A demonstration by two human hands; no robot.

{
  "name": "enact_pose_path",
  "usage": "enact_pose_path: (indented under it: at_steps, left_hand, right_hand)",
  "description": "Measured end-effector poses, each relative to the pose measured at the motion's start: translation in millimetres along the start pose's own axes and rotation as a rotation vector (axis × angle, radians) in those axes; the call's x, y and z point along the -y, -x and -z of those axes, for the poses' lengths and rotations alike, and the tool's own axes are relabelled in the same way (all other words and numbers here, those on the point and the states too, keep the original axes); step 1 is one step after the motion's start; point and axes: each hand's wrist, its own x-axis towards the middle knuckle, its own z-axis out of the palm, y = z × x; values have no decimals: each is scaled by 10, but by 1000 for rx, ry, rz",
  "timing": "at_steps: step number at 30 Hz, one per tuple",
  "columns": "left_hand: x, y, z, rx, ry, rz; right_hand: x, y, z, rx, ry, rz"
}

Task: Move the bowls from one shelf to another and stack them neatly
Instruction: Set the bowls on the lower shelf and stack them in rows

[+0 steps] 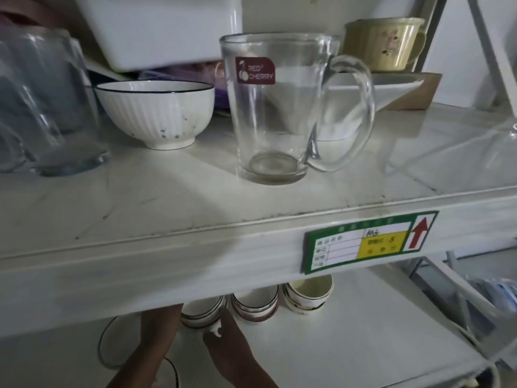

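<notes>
dim white shelving (195, 242), pale wall (453, 51) behind.

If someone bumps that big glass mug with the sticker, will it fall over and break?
The mug might tip: it looks tall, its base is narrower than its rim, and the big handle hangs out to one side. It appears to be clear glass, so it would probably crack or shatter if it dropped off the shelf.

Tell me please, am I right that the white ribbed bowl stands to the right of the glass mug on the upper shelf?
Not quite: the head view shows the white ribbed bowl to the left of the glass mug, both standing on the upper shelf.
</notes>
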Motion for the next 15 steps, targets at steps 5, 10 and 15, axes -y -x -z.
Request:
enact_pose_path:
  at_steps: [5,10,15]
  left_hand:
    - [-69,-21,-3,46,113,93]
    - [-47,-18,44,130,236,176]
    - [18,92,92,153,186,45]
  right_hand:
    - [-40,-19,28,-10,47,-4]
    - [-27,7,40,-41,92,-4]
    - [-65,-26,13,-35,121,-4]
